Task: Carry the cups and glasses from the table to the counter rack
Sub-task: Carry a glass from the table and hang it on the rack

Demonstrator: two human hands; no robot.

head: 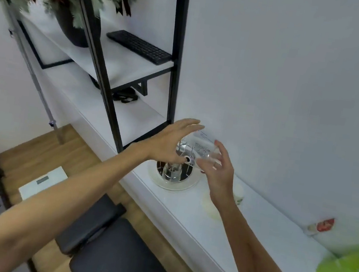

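A round cup rack (173, 184) with a white rim and upright metal pegs stands on the white counter against the wall. One clear glass (171, 172) sits upside down on it at the front. My right hand (218, 173) holds a second clear glass (208, 152) tilted on its side just above the rack's right part. My left hand (170, 141) hovers over the rack's left part with fingers spread and nothing in it.
A black metal shelf frame (174, 66) rises just left of the rack, holding a keyboard (140, 46) and a potted plant. A white cup (238, 193) stands right of the rack, behind my right wrist. A green bag (346, 270) lies far right. A black stool (115, 253) stands below the counter edge.
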